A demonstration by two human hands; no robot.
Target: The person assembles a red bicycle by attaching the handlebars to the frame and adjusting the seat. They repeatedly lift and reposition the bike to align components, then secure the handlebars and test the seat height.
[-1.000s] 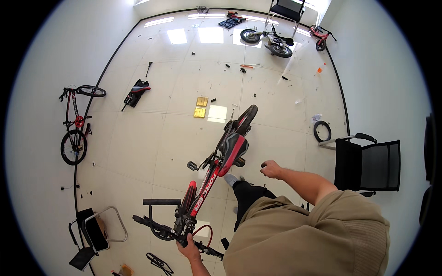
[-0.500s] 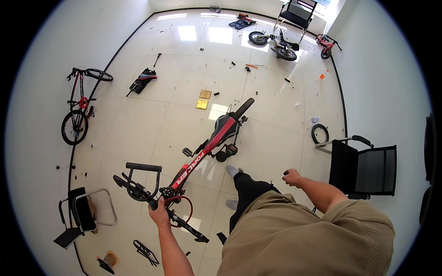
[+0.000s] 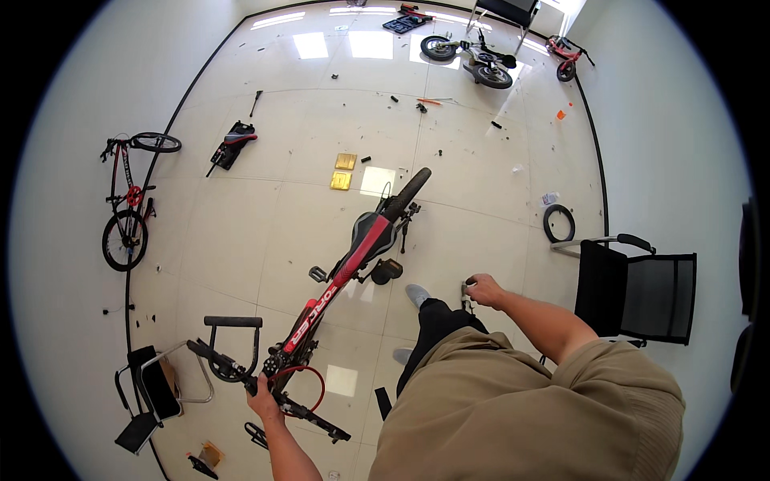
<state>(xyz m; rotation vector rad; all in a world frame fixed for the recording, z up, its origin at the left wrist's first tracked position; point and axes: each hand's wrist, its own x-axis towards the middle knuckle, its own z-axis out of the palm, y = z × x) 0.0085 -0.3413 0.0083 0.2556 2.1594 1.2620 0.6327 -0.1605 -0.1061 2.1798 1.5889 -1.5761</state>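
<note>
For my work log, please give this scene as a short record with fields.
left hand: grips the handlebar of the red bike
right hand: closed on a small tool, kind unclear
bike state: front wheel missing
nearby: black chair, loose tyre on the floor
far left: second bike by the wall

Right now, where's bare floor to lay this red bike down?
Widest bare floor: left of the red bike, toward the parked bicycle at the wall. Also open between its rear wheel and the loose tyre. Crowded near the left hand: stand, folding chair.
</note>
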